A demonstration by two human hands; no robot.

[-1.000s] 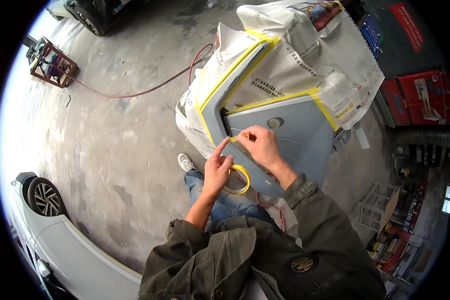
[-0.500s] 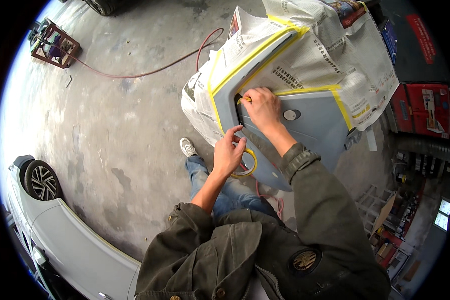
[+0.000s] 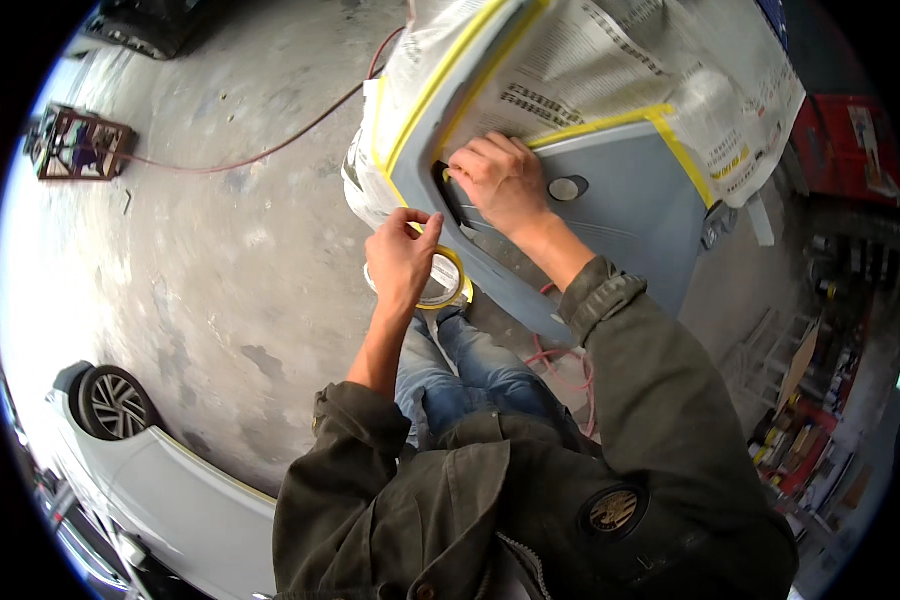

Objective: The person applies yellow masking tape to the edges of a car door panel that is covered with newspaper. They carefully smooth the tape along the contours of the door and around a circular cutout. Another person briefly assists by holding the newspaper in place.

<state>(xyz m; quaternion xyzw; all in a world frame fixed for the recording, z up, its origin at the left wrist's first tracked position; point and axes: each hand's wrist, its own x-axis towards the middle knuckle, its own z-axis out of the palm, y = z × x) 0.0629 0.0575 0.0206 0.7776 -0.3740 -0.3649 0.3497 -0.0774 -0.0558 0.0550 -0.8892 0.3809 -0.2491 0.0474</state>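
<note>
A grey car door (image 3: 620, 200) lies in front of me, part of it covered with newspaper (image 3: 610, 60) edged in yellow masking tape. My right hand (image 3: 500, 185) is over the inner corner of its window-frame side, fingers pinched on a short strip of yellow tape (image 3: 447, 174) beside a dark opening. Lower and to the left, my left hand (image 3: 402, 258) has its fingers bent in, thumb and forefinger close together. A roll of yellow masking tape (image 3: 460, 280) hangs from this hand, its ring partly hidden behind the palm.
A white car (image 3: 160, 490) stands at the lower left. A red hose (image 3: 260, 155) runs over the concrete floor to a brown crate (image 3: 85, 145); more red hose (image 3: 570, 375) coils by my legs. At the right are a red cabinet (image 3: 850, 150) and cluttered shelves (image 3: 810, 430).
My view has shifted, and the door sits farther up and left. My left hand has moved away from the door's edge with the roll, its fingers drawn in. The right hand still pinches the tape.
</note>
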